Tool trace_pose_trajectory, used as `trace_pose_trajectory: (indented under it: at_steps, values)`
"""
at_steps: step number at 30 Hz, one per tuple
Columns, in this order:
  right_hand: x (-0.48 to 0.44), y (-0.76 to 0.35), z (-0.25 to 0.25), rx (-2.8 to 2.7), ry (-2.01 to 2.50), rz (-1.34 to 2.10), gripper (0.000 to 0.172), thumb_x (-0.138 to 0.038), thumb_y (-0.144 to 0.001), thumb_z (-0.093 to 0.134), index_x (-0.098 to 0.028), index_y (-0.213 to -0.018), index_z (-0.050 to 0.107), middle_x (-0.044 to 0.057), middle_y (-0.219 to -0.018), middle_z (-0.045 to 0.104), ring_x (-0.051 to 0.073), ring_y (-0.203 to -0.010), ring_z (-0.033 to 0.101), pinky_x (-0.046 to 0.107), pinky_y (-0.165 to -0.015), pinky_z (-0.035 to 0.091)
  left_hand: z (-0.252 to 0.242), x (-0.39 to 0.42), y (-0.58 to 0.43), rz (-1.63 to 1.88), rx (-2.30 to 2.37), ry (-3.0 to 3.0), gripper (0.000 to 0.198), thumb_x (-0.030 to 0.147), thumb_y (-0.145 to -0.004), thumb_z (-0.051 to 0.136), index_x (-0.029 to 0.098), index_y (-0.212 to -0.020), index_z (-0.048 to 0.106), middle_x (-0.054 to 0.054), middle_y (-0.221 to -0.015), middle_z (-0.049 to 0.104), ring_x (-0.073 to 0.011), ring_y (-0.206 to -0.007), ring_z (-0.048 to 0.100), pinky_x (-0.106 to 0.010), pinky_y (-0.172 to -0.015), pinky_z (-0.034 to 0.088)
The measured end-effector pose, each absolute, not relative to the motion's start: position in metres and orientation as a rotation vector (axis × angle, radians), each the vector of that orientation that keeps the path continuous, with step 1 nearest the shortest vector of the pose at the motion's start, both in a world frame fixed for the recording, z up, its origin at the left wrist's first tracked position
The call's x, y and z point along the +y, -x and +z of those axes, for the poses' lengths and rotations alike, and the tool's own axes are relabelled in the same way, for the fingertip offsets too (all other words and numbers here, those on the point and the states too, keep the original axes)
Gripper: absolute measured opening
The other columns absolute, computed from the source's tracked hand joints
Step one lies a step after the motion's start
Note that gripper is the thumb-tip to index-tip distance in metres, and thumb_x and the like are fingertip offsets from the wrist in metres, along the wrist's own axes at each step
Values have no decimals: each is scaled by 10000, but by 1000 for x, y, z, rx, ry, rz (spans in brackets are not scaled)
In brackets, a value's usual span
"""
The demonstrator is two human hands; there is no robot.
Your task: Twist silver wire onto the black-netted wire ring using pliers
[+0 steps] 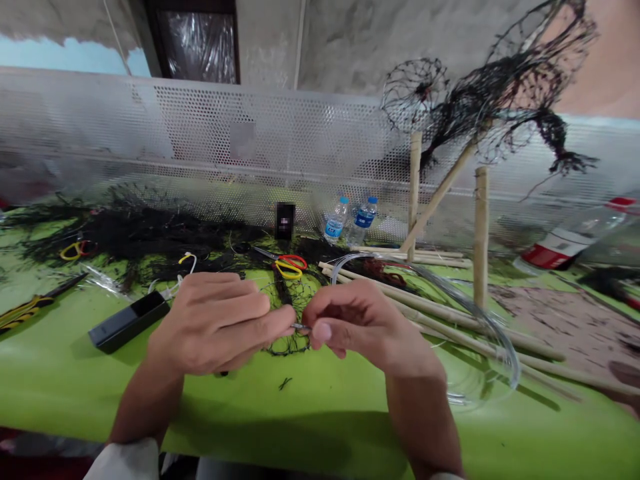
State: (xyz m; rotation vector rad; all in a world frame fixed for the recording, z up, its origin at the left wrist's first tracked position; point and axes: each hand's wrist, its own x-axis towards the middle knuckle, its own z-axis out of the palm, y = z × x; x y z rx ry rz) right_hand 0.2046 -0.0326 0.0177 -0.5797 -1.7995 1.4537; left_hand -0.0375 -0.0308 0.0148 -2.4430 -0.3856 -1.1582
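Between my two hands runs a short, thin dark strand (300, 327), with black knotted netting (290, 345) spread around and beneath it. My left hand (215, 323) is closed, its fingertips at the strand's left end. The thumb and index finger of my right hand (357, 327) pinch the other end. I cannot tell whether the strand belongs to the netting. Just beyond the hands lie scissors (290, 265) with red and yellow handles. Left of my left hand rests a black box (130, 321).
Wooden sticks (450, 327) and a coil of clear tubing (490, 320) lie to the right. Upright posts (481, 233) stand near more netting (475, 93). Two water bottles (365, 217) and a larger bottle (565, 243) stand behind. Black fibres (150, 230) and pliers-like yellow-handled tool (35, 307) lie left.
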Motion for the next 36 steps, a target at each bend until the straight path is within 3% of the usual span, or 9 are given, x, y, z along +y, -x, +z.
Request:
trace_pose_trajectory:
  at_steps: [3, 6, 10, 14, 18, 21, 26, 29, 36]
  values:
    - [-24, -200, 13, -1793, 519, 1546, 303, -410, -886, 815, -148, -772, 710, -30, -604, 607, 48, -455, 423, 161, -396, 340, 14, -30, 37, -1188, -420, 2437, 46, 180, -967, 707, 162, -990, 671, 56, -660, 562, -101, -568, 418, -326, -544, 303]
    - [-21, -198, 14, -1889, 457, 1351, 298, -395, -898, 809, -160, -761, 687, -58, -577, 547, 54, -468, 412, 169, -416, 336, 14, -31, 38, -1170, -496, 2475, 46, 211, -993, 677, 172, -970, 674, 61, -639, 523, -103, -557, 386, -330, -547, 283]
    - [-26, -198, 13, -2113, 458, 616, 236, -335, -977, 736, -174, -809, 697, -34, -623, 634, 75, -539, 531, 197, -521, 417, 14, -35, 39, -1175, -571, 2508, 51, 237, -1005, 660, 190, -1002, 680, 60, -667, 544, -106, -566, 432, -332, -566, 294]
    - [-36, -198, -2, -2078, 498, -290, 28, -230, -967, 731, -220, -940, 732, -15, -696, 705, 120, -588, 630, 250, -563, 489, 12, -41, 38, -1194, -683, 2498, 59, 265, -1014, 658, 211, -992, 669, 60, -723, 621, -106, -600, 516, -329, -599, 335]
    - [-40, -193, -11, -1985, 471, -732, 148, -111, -922, 742, -192, -1045, 725, 12, -801, 769, 149, -637, 682, 296, -628, 564, 12, -44, 36, -1211, -726, 2476, 77, 267, -1021, 652, 210, -971, 662, 58, -737, 633, -102, -622, 533, -317, -606, 358]
    - [-35, -192, -3, -1986, 500, -469, 67, -190, -947, 757, -166, -926, 698, -8, -705, 721, 108, -571, 629, 255, -563, 496, 14, -40, 36, -1218, -658, 2412, 52, 236, -1000, 684, 191, -979, 672, 59, -704, 574, -96, -599, 466, -308, -582, 342]
    - [-28, -204, 15, -2129, 566, 867, 341, -417, -1032, 633, -148, -850, 738, -8, -645, 665, 76, -531, 547, 198, -496, 427, 13, -27, 36, -1191, -449, 2387, 31, 187, -997, 675, 166, -976, 683, 68, -650, 441, -86, -577, 342, -306, -542, 278]
    - [-25, -209, 17, -1930, 583, 1457, 362, -442, -1012, 649, -135, -863, 770, 22, -668, 699, 88, -544, 575, 191, -488, 443, 12, -25, 36, -1197, -417, 2395, 34, 194, -998, 675, 172, -977, 689, 68, -657, 423, -86, -587, 341, -303, -545, 289]
    - [-16, -203, 8, -1610, 567, 1911, 320, -424, -843, 851, -116, -837, 765, 36, -672, 730, 71, -519, 574, 155, -428, 399, 12, -29, 36, -1229, -376, 2403, 51, 174, -966, 723, 148, -1006, 707, 63, -686, 497, -84, -618, 399, -307, -566, 319]
